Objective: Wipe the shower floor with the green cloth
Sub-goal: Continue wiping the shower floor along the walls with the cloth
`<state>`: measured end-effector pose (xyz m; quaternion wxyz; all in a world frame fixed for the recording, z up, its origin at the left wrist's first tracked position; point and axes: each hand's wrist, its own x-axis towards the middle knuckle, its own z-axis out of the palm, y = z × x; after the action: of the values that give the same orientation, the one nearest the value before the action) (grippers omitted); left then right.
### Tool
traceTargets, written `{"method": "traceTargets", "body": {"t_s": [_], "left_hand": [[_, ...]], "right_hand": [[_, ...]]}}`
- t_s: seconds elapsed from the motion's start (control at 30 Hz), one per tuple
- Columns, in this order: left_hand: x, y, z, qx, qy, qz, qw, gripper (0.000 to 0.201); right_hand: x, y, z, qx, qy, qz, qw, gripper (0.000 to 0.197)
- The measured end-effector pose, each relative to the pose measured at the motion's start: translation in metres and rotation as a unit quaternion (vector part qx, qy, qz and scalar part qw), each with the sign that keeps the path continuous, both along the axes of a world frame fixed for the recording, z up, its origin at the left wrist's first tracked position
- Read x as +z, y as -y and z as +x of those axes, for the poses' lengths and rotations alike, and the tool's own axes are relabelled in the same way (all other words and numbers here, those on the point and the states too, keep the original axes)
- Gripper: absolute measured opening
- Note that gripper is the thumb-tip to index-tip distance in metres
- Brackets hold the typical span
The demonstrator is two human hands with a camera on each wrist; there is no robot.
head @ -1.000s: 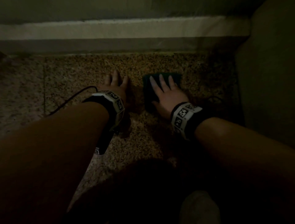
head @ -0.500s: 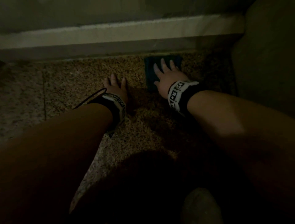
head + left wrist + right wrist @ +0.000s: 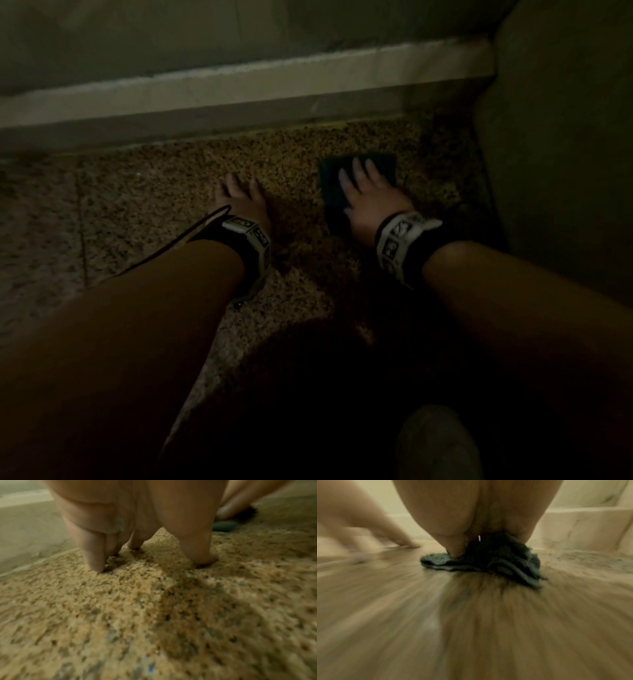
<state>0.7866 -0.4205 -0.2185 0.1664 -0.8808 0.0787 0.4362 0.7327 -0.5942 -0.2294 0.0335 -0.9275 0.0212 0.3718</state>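
The green cloth lies flat on the speckled shower floor, a little short of the back step. My right hand presses down on it with straight, spread fingers. The right wrist view shows the cloth bunched under my palm, and the floor streaks past in blur. My left hand rests flat on the bare floor to the left of the cloth. In the left wrist view its fingertips touch the stone, and a bit of the cloth shows at the far right.
A pale raised step runs along the back under the wall. A dark wall closes the right side. A black cable trails from my left wrist. My knee is at the bottom. The light is dim.
My right hand pushed the cloth away to the back step, and has now drawn it back toward me. The left hand has stayed planted on the floor.
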Motion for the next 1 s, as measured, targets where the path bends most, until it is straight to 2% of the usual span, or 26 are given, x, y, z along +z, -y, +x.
{"method": "traceTargets", "body": {"t_s": [0.17,0.27,0.5,0.63,0.7,0.8,0.83,1.0], "left_hand": [[-0.003,0.000,0.001,0.013,-0.003,-0.016,1.000,0.094],[-0.006,0.001,0.004,0.033,-0.006,-0.025,0.999,0.089],[-0.006,0.004,0.004,0.024,-0.002,-0.009,1.000,0.096],[-0.010,0.013,0.009,-0.025,-0.011,-0.022,0.999,0.077],[-0.011,0.016,0.006,-0.085,-0.005,0.000,0.996,0.083],[-0.004,0.020,0.001,-0.044,-0.008,-0.048,0.998,0.119],[-0.002,0.022,-0.001,-0.039,-0.014,-0.055,0.998,0.124],[-0.005,0.028,-0.001,-0.026,-0.015,-0.059,0.998,0.126]], "right_hand": [[0.003,0.002,0.060,-0.084,-0.001,-0.014,0.996,0.062],[0.003,0.000,0.072,-0.103,-0.008,-0.023,0.994,0.064],[0.006,0.014,0.048,-0.067,-0.007,0.025,0.997,0.064],[0.005,0.021,0.007,-0.045,-0.015,0.019,0.999,0.060],[0.004,0.025,-0.018,-0.029,-0.016,0.020,0.999,0.062],[0.005,0.025,-0.039,-0.014,0.007,-0.003,1.000,0.067],[0.005,0.023,-0.039,-0.021,0.005,-0.008,1.000,0.069],[0.000,0.024,-0.010,-0.049,-0.002,-0.010,0.999,0.066]]}}
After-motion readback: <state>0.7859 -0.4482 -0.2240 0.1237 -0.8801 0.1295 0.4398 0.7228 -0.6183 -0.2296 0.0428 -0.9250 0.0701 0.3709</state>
